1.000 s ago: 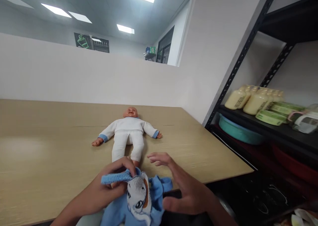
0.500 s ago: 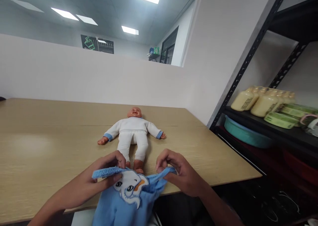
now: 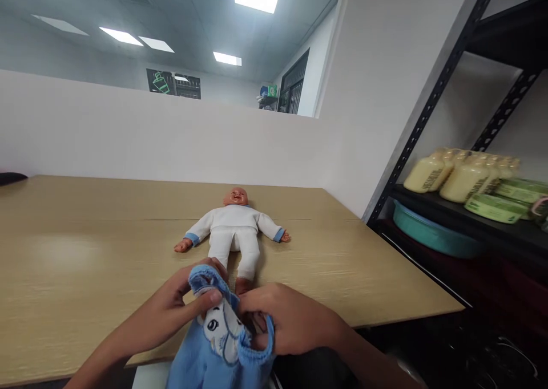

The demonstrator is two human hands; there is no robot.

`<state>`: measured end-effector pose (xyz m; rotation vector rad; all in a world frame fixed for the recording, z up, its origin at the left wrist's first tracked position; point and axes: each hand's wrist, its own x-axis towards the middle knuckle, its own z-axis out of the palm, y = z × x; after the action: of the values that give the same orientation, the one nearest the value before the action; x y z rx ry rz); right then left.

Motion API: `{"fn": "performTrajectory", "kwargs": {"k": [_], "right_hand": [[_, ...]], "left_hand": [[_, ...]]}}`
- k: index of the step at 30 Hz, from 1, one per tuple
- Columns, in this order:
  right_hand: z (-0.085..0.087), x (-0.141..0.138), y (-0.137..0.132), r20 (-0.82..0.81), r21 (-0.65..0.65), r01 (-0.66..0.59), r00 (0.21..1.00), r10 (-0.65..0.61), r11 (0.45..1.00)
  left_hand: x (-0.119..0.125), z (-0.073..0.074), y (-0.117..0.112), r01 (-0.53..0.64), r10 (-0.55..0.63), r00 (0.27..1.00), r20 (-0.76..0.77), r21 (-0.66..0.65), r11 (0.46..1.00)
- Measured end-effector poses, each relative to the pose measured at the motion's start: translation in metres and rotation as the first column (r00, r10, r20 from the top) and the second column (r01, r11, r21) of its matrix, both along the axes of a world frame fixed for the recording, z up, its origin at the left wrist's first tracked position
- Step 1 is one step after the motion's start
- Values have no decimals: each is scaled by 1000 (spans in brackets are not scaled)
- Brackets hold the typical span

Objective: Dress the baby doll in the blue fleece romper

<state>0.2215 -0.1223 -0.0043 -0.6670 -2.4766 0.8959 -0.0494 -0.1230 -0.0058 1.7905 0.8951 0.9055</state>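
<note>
A baby doll (image 3: 233, 229) in a white suit with blue cuffs lies on its back on the wooden table (image 3: 85, 252), feet toward me. Just in front of its feet I hold a small blue garment (image 3: 218, 343) with a white animal patch. My left hand (image 3: 175, 306) pinches the garment's upper edge, fingers closed on the cloth. My right hand (image 3: 285, 320) grips the bunched cloth from the right, fingers curled into it. The two hands are close together, almost touching. The lower part of the garment hangs below the table's front edge.
A white partition wall (image 3: 149, 138) runs behind the table. At the right stands a black metal shelf (image 3: 449, 206) with several cream bottles (image 3: 445, 175), green-lidded tubs (image 3: 496, 203) and a teal basin (image 3: 432, 235). A dark object (image 3: 11, 178) lies at the table's far left.
My hands have come together and bunched the blue garment, which was stretched wide between them half a second ago. One second ago my right hand was open beside it.
</note>
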Motion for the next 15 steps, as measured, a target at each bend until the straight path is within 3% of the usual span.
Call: {"fn": "performTrajectory", "kwargs": {"k": [2, 6, 11, 15], "right_hand": [[1, -1, 1, -99, 0, -6, 995, 6, 1000], [8, -2, -1, -291, -11, 131, 948, -129, 991], [11, -2, -7, -430, 133, 267, 883, -188, 954], [11, 0, -10, -549, 114, 276, 818, -170, 954]], "left_hand": [[-3, -4, 2, 36, -32, 992, 124, -31, 999], [-7, -15, 11, 125, -101, 936, 337, -49, 991], [-7, -25, 18, 15, -22, 933, 359, 23, 1000], [-9, -25, 17, 26, -22, 929, 369, -6, 1000]]}}
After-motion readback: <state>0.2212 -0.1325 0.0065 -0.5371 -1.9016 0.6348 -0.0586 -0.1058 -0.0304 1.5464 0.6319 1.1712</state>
